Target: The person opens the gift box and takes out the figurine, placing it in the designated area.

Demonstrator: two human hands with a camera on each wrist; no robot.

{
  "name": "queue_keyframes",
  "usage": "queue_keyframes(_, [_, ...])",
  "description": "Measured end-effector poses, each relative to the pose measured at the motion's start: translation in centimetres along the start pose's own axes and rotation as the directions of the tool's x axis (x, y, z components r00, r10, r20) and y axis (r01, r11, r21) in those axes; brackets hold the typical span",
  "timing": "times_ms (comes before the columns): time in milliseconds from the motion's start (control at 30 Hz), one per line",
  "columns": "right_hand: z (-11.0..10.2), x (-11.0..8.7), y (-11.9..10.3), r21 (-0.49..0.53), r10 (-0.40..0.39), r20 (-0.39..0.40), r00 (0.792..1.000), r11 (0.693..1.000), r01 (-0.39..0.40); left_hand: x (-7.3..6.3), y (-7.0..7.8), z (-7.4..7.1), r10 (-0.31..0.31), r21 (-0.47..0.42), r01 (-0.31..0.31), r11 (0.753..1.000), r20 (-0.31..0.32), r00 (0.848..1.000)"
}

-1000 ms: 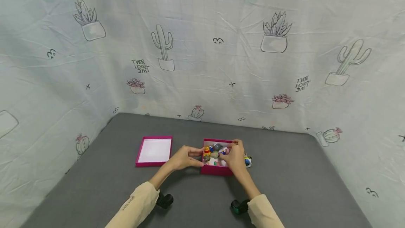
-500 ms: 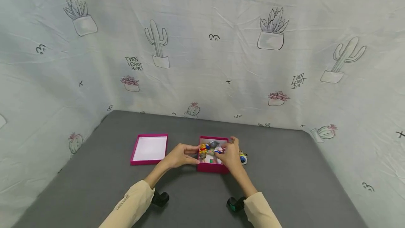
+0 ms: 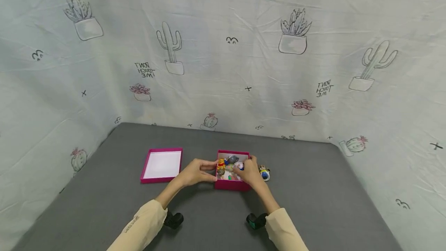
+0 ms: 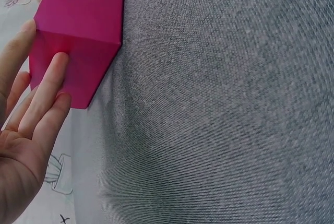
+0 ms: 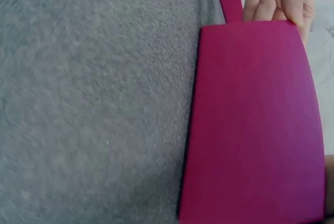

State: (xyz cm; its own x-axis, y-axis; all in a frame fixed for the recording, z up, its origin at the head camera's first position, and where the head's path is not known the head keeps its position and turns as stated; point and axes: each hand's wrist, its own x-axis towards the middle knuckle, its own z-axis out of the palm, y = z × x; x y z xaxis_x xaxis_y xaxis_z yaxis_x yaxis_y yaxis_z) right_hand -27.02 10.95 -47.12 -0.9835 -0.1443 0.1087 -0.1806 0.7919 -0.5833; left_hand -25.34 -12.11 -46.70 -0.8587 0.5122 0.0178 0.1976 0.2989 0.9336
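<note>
A magenta box (image 3: 232, 185) with a white inside stands on the grey table, with several small toy figurines in it. Among them are a yellow-and-red bear (image 3: 221, 163) and a grey figurine (image 3: 232, 159). My left hand (image 3: 196, 171) rests against the box's left side; in the left wrist view its fingers (image 4: 47, 85) lie straight on the magenta wall. My right hand (image 3: 251, 171) reaches over the right rim and pinches a white-and-pink figurine (image 3: 239, 165) inside. Its fingertips are partly hidden behind the hand. In the right wrist view the box wall (image 5: 250, 130) hides most of that hand.
To the left lies the magenta lid (image 3: 163, 165), white inside facing up. A small figurine with a blue part (image 3: 265, 173) stands right of the box. A cloth backdrop (image 3: 223, 57) printed with cacti hangs behind the table.
The view has shifted, so everything appears further left. My right hand's raised index finger has come down and the hand sits lower over the right rim. The left hand stays against the box.
</note>
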Motion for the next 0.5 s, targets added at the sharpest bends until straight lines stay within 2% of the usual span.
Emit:
queue_keyframes(100, [-0.12,0.02,-0.15,0.012,0.005,0.029,1.000,1.000,-0.005,-0.25,0.07,-0.07,-0.002,0.004,0.002,1.000,-0.006,1.000])
queue_keyframes(267, [-0.17,0.14,-0.23,-0.066,0.043,0.033,0.999,0.997,-0.041,-0.46,0.46,0.01,0.006,0.013,-0.006,1.000,-0.006,1.000])
queue_keyframes(400, [-0.15,0.18,-0.02,-0.066,-0.010,-0.018,1.000,0.998,0.008,-0.41,0.44,0.12,0.000,0.014,0.000,1.000,-0.010,1.000])
queue_keyframes(500, [-0.23,0.15,0.22,-0.028,-0.090,-0.105,0.990,0.996,0.088,-0.29,0.30,0.18,0.002,0.010,-0.002,1.000,-0.012,1.000])
